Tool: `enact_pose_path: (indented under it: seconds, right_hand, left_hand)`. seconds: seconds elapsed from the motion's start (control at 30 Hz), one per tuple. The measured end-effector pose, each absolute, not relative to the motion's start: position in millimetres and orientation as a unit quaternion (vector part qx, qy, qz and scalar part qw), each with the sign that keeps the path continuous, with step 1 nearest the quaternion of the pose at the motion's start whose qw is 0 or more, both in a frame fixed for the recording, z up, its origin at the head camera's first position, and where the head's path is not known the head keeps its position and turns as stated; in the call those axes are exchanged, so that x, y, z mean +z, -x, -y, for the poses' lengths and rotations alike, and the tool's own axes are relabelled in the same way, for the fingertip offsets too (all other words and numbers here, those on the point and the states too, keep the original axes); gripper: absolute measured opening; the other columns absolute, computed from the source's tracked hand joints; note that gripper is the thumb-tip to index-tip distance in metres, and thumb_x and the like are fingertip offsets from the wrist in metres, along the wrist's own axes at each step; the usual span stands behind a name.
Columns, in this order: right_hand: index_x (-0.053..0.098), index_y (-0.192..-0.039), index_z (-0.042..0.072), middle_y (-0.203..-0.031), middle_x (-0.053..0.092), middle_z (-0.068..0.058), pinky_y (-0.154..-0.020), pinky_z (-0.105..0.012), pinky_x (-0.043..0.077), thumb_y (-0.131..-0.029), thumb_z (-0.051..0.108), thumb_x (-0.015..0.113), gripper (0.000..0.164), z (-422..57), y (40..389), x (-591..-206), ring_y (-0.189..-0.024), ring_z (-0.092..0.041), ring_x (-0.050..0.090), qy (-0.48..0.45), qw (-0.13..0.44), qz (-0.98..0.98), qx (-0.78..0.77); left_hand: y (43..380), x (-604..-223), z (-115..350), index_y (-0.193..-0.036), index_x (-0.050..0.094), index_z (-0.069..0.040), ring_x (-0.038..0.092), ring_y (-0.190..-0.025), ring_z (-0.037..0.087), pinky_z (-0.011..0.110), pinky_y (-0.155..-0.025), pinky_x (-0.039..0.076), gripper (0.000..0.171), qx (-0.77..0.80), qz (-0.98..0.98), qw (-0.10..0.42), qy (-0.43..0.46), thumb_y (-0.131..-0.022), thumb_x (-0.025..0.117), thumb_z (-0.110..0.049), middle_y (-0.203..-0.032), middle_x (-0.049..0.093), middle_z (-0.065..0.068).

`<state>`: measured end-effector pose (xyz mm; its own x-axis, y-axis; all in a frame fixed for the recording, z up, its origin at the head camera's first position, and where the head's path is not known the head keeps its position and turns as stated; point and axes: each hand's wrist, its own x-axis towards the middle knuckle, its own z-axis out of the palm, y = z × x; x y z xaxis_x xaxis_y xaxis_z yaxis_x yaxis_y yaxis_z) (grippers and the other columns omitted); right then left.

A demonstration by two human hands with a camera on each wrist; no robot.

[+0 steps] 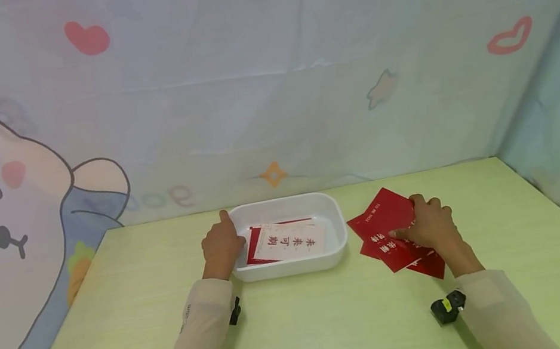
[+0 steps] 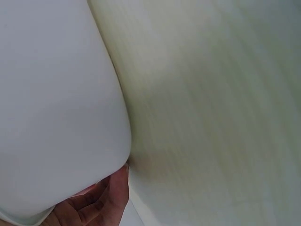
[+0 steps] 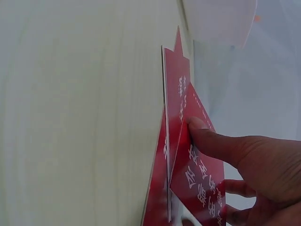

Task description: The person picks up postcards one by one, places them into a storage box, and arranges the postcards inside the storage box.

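A white plastic bin stands at the middle of the table's far side. My left hand grips its left end, thumb over the rim; in the left wrist view the fingers lie against the bin's wall. Inside the bin, a white card with red characters lies over red ones. To the right of the bin, several red cards with white lettering lie fanned and overlapping. My right hand pinches a red card at its edge, thumb on its face. That card tilts away from the others beneath.
The pale green table ends at a printed cloth backdrop, which runs along the back and sides. Each wrist wears a small black device, the right one close above the tabletop.
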<state>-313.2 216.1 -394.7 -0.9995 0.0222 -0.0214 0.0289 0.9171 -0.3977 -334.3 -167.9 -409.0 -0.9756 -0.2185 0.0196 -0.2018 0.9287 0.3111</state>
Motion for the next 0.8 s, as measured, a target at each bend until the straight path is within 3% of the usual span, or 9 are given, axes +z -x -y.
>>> enact_pose_path:
  seconds: [0.2, 0.4, 0.63, 0.8]
  right_hand:
    - [0.031, -0.141, -0.014, -0.123, 0.044, -0.043, -0.091, -0.064, 0.048, -0.082, 0.019, 0.074, 0.08, -219, 315, -396, -0.113, -0.057, 0.043, 0.005, -0.013, -0.978, -0.209]
    - [0.033, -0.142, -0.013, -0.121, 0.04, -0.042, -0.085, -0.062, 0.054, -0.09, 0.02, 0.062, 0.068, -220, 315, -390, -0.109, -0.056, 0.044, 0.0, 0.0, -0.969, -0.247]
    - [0.031, -0.143, -0.013, -0.123, 0.035, -0.042, -0.087, -0.065, 0.053, -0.094, 0.021, 0.056, 0.065, -222, 317, -388, -0.109, -0.055, 0.043, -0.009, 0.009, -0.96, -0.278]
    - [0.03, -0.144, -0.015, -0.124, 0.034, -0.043, -0.086, -0.062, 0.054, -0.099, 0.018, 0.044, 0.058, -220, 320, -385, -0.106, -0.05, 0.044, -0.002, 0.008, -0.95, -0.311]
  left_hand:
    - [335, -408, 168, -0.138, 0.041, 0.002, 0.071, -0.089, 0.035, 0.05, -0.082, 0.058, 0.057, -0.157, 0.982, 0.028, -0.103, -0.091, 0.066, -0.016, -0.104, 0.071, 0.022]
    - [335, -409, 167, -0.137, 0.041, 0.002, 0.071, -0.089, 0.035, 0.049, -0.082, 0.058, 0.056, -0.152, 0.983, 0.027, -0.102, -0.09, 0.066, -0.017, -0.105, 0.071, 0.021]
    - [335, -412, 167, -0.139, 0.04, 0.001, 0.071, -0.09, 0.034, 0.049, -0.084, 0.058, 0.057, -0.159, 0.981, 0.022, -0.107, -0.091, 0.066, -0.017, -0.107, 0.071, 0.022]
    - [335, -409, 168, -0.141, 0.038, 0.002, 0.07, -0.088, 0.033, 0.048, -0.083, 0.058, 0.06, -0.157, 0.982, 0.015, -0.107, -0.091, 0.065, -0.017, -0.106, 0.071, 0.022]
